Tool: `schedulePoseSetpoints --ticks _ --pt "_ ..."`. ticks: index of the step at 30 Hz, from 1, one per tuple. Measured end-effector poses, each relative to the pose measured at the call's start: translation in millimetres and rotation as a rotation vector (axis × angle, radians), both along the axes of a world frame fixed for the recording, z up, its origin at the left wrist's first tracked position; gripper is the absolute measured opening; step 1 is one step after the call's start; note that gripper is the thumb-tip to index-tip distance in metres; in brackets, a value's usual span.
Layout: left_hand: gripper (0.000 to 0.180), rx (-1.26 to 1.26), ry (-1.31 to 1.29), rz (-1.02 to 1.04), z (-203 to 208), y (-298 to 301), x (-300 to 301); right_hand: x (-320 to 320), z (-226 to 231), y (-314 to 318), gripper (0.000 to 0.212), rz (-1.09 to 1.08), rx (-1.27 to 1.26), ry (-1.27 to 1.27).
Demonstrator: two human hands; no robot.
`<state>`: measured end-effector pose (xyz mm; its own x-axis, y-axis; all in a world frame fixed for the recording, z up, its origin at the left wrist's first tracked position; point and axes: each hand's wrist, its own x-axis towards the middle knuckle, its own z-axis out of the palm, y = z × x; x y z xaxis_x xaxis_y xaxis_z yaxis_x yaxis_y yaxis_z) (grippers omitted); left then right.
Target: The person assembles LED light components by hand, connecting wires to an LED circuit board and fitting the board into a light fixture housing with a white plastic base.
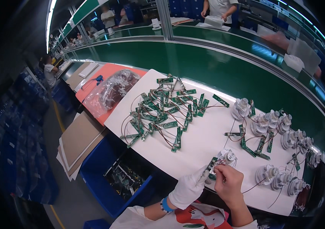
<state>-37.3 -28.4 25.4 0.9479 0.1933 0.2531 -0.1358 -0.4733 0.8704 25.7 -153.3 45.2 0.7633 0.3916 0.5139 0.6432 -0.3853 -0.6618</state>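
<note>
My left hand, in a white glove, pinches a small green circuit board at the near edge of the white work board. My bare right hand holds a thin wire at that circuit board, just below a white round part. A heap of green circuit boards with brown wires lies at the middle of the white board. Several white round parts with wired boards lie to the right.
A green conveyor belt runs behind the board. A clear bag of parts rests on an orange mat at the left. A blue bin and cardboard sheets sit below left. A person works across the belt.
</note>
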Motion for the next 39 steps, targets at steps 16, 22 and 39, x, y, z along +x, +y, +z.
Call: schedulePoseSetpoints --ticks 16,22,39 --pt "0.029 -0.099 0.145 -0.03 2 -8 -7 -5 -1 -10 0.014 -0.054 -0.04 -0.084" --pt "0.031 -0.016 0.151 -0.061 -13 6 -15 4 3 0 0.016 -0.001 -0.008 -0.208" --pt "0.022 -0.098 0.013 0.111 1 -18 -2 1 -14 -5 0.021 -0.067 -0.04 -0.288"
